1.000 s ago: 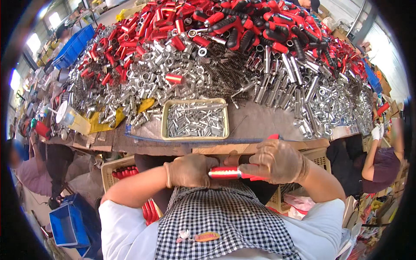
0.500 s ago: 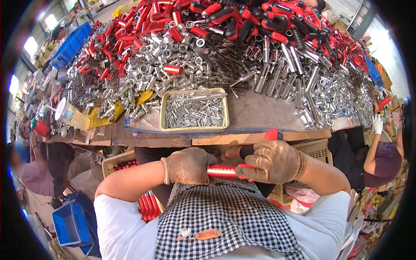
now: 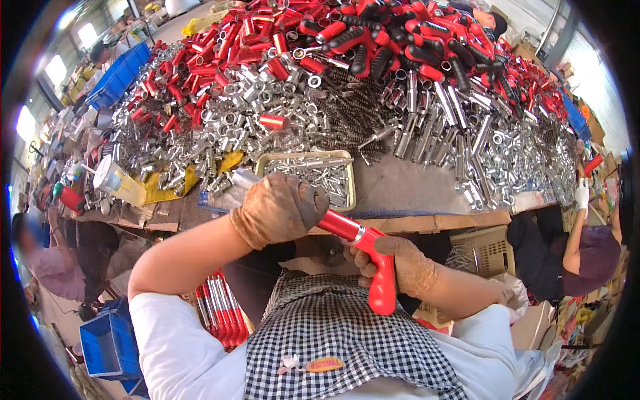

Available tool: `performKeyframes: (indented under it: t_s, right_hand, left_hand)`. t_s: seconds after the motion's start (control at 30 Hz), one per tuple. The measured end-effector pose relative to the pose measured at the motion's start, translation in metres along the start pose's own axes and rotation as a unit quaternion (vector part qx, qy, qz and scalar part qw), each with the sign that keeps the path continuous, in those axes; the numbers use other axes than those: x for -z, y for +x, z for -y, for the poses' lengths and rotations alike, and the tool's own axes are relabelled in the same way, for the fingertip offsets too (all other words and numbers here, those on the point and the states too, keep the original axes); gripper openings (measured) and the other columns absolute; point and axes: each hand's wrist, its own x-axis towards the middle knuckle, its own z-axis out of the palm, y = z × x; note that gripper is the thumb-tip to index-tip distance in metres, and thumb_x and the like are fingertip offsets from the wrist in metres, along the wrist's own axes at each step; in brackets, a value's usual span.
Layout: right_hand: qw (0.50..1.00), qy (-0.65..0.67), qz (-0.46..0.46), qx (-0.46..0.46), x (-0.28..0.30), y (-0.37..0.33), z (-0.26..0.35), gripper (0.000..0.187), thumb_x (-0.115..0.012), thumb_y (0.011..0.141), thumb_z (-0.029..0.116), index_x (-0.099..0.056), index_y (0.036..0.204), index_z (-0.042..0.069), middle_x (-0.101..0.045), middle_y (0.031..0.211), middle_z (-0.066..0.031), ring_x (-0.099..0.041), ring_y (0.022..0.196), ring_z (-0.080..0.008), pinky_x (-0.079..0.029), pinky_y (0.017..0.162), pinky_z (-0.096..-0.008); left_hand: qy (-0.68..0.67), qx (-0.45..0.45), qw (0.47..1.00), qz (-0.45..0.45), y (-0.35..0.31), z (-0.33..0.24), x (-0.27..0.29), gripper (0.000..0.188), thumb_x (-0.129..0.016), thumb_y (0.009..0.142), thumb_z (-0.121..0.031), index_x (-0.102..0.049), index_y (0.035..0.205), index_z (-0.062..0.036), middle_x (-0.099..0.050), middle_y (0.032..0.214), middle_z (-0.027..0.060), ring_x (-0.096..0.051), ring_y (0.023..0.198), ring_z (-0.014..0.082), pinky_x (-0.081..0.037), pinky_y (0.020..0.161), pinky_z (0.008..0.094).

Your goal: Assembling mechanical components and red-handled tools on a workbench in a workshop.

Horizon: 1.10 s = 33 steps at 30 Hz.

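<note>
A red hand tool (image 3: pixel 382 288) with a curved pistol-like grip, a red tube and a silver ring slants across in front of my apron. My left hand (image 3: pixel 280 210), in a stained brown glove, is closed round the red tube. Beyond that fist sticks out a silver tube (image 3: pixel 245 179), apparently the tool's far end. My right hand (image 3: pixel 403 265), gloved too, is closed round the top of the grip, near the silver ring. Just past my left hand, a cream tray (image 3: pixel 352 187) of small metal pins lies on the bench.
Red sleeves (image 3: pixel 273 121), red-and-black handles (image 3: pixel 427 50), dark springs (image 3: pixel 343 110) and silver tubes (image 3: pixel 410 127) are heaped on the bench. A drink cup (image 3: pixel 119 181) stands at the left. Finished-looking red tools (image 3: pixel 223 310) lie below. A co-worker's gloved hand (image 3: pixel 582 195) is at far right.
The tool has turned from nearly level to slanting, its grip now pointing down toward me. My left hand has moved up and away, partly before the tray; my right has moved lower.
</note>
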Motion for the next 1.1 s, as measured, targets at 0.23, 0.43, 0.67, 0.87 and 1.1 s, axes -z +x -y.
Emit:
performKeyframes:
  t_s: [0.23, 0.43, 0.67, 0.87, 1.1]
  right_hand:
    - [0.615, -0.672, -0.060, 0.408, 0.002, 0.006, 0.018, 0.027, -0.064, 0.083, 0.024, -0.065, 0.105, 0.008, -0.064, 0.079, -0.0052, -0.062, 0.067, -0.0193, -0.051, 0.065, -0.0296]
    - [0.014, -0.880, 0.141, 0.454, -0.027, -0.018, 0.038, 0.030, -0.061, 0.080, 0.021, -0.065, 0.105, 0.008, -0.062, 0.079, -0.0078, -0.061, 0.071, -0.0183, -0.054, 0.068, -0.0319]
    - [0.019, -0.873, 0.181, 0.454, -0.030, -0.019, 0.037, 0.034, -0.062, 0.077, 0.021, -0.064, 0.109, 0.008, -0.064, 0.086, -0.0086, -0.063, 0.077, -0.0199, -0.054, 0.069, -0.0344]
    - [0.354, -0.860, 0.005, 0.366, -0.036, -0.016, 0.023, 0.038, -0.068, 0.079, 0.017, -0.060, 0.114, 0.004, -0.064, 0.079, -0.0082, -0.064, 0.065, -0.0240, -0.053, 0.060, -0.0366]
    - [0.940, -0.302, -0.074, 0.140, -0.008, -0.005, 0.007, 0.028, -0.066, 0.085, 0.018, -0.063, 0.107, 0.001, -0.065, 0.088, -0.0095, -0.066, 0.074, -0.0213, -0.055, 0.070, -0.0390]
  left_hand:
    - [-0.207, 0.130, 0.909, 0.336, 0.027, -0.001, 0.028, 0.022, -0.062, 0.078, -0.024, -0.066, 0.090, -0.0069, -0.068, 0.078, 0.0140, -0.068, 0.073, 0.0303, -0.054, 0.066, 0.0442]
    - [-0.471, 0.104, 0.688, 0.542, 0.022, -0.017, 0.037, 0.037, -0.071, 0.077, -0.038, -0.067, 0.084, -0.0018, -0.063, 0.065, 0.0124, -0.062, 0.061, 0.0242, -0.050, 0.058, 0.0383]
    - [-0.498, 0.115, 0.615, 0.600, 0.021, -0.020, 0.033, 0.039, -0.074, 0.074, -0.037, -0.069, 0.095, -0.0043, -0.067, 0.069, 0.0090, -0.063, 0.062, 0.0212, -0.050, 0.062, 0.0356]
    - [-0.271, 0.101, 0.898, 0.332, 0.003, -0.017, 0.022, 0.028, -0.065, 0.078, -0.033, -0.067, 0.090, -0.0075, -0.067, 0.079, 0.0134, -0.067, 0.070, 0.0292, -0.051, 0.065, 0.0437]
    - [-0.022, 0.014, 0.997, 0.077, 0.005, -0.007, 0.013, 0.022, -0.063, 0.075, -0.023, -0.064, 0.089, -0.0053, -0.063, 0.074, 0.0089, -0.063, 0.069, 0.0226, -0.048, 0.061, 0.0393]
